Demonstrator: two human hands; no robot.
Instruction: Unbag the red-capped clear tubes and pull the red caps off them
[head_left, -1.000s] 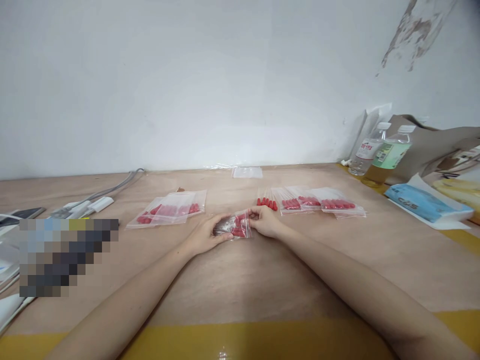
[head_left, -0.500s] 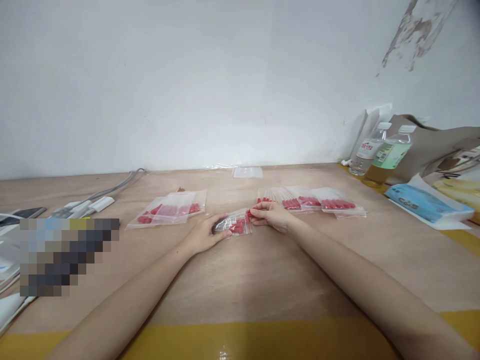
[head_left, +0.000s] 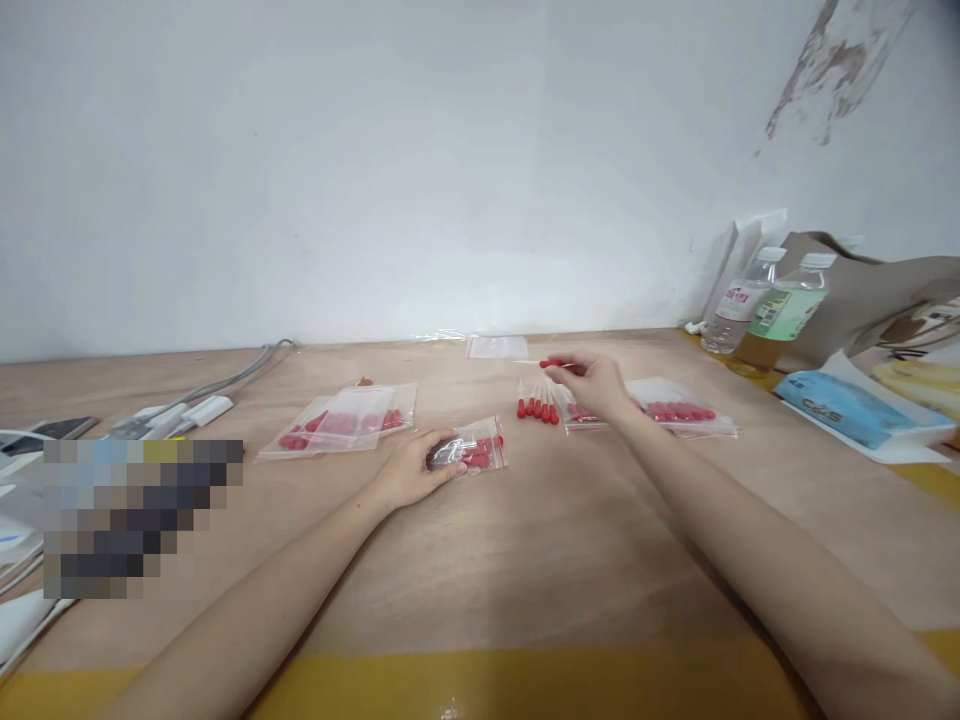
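My left hand [head_left: 416,467] is closed round the left part of a clear zip bag [head_left: 491,432], thumb in front. Inside the bag lie several red-ended pieces. Above the table to the right, my right hand [head_left: 592,383] pinches a red-ended stick [head_left: 551,364] with a thin pale stem pointing left; it looks like a dropper, but blur hides its detail. Below that hand, several loose red-ended sticks [head_left: 537,410] with clear stems lie side by side, red ends toward me. Filled zip bags [head_left: 679,412] lie to the right, partly behind my right hand and wrist.
More bags with red pieces [head_left: 345,425] overlap at the left. A flat clear bag [head_left: 497,347] lies by the wall. Two bottles [head_left: 784,315] and a blue tissue pack [head_left: 855,405] stand at the right. Cables [head_left: 225,385] and a phone [head_left: 56,433] lie at the left.
My right hand has moved up and right, away from the bag's opening, and now holds a red-ended stick above the loose ones. My left hand stays on the bag.
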